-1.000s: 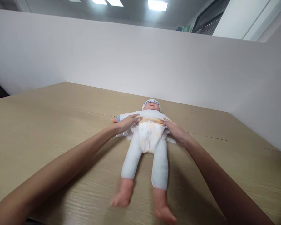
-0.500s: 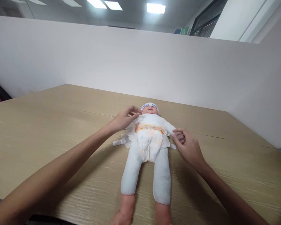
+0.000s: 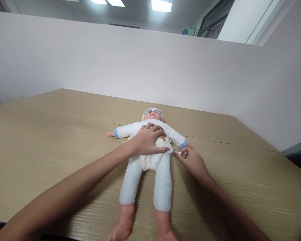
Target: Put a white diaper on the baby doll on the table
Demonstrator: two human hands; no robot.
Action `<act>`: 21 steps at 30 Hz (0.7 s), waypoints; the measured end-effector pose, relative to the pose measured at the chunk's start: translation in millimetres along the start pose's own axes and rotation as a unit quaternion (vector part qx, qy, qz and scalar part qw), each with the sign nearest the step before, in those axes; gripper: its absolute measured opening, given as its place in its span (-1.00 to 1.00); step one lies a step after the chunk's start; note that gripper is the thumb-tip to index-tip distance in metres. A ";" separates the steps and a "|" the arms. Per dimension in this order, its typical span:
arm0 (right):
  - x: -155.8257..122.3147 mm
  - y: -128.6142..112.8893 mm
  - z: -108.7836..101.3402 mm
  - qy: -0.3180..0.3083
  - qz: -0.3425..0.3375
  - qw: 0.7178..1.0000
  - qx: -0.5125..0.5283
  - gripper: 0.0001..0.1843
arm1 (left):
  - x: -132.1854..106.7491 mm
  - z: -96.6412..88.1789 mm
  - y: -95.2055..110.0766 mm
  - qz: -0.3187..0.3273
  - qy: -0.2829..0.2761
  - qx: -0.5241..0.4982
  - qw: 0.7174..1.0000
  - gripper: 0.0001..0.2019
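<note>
A baby doll in a white suit with blue cuffs and a "Happy Baby" headband lies on its back, feet toward me. A white diaper with an orange print is around its hips. Across the doll's belly and the diaper front rests my left hand, fingers spread and thumb reaching to the diaper's right side. My right hand is closed by the doll's right-side cuff, thumb and fingers pinching the diaper's white side tab. Most of the diaper's print is hidden under my left hand.
The doll lies on a wide wood-grain table. A white partition wall rises behind the table's far edge and turns along the right. Above it show ceiling lights and a dark window.
My left hand has moved from the doll's shoulder down onto the diaper front. My right hand has come lower, from the doll's sleeve to the side tab. The view has shifted slightly.
</note>
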State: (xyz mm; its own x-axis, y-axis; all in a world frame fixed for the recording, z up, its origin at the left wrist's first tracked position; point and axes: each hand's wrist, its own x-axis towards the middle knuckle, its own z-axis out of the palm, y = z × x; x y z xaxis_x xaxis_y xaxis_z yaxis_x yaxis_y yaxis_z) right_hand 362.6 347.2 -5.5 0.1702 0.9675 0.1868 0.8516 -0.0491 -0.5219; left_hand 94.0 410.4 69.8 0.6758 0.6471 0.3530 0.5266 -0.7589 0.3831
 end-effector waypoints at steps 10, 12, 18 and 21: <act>19.0 -34.3 -38.9 -0.093 -0.015 0.960 0.262 -0.37 | -0.9 1.4 2.3 -0.003 0.010 0.000 1.000 -0.43; 30.6 -52.6 -33.3 -0.110 -0.036 0.956 0.269 -0.39 | -1.0 2.3 1.1 -0.001 0.011 -0.003 1.000 -0.43; 36.9 -92.5 2.5 -0.077 -0.081 0.960 0.257 -0.46 | 0.7 5.8 -4.1 -0.011 0.020 -0.023 0.999 -0.41; 14.3 -90.6 7.7 0.010 -0.107 0.960 0.260 -0.54 | 1.1 4.5 -4.7 -0.026 0.017 -0.044 0.999 -0.31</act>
State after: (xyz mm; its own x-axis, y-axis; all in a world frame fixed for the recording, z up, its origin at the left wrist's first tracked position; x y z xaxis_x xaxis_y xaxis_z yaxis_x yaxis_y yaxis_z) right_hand 284.1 367.3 38.0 0.0327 0.9365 0.3492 0.5065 0.2857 -0.8135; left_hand 94.6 414.4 64.6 0.6294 0.6893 0.3587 0.5128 -0.7153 0.4747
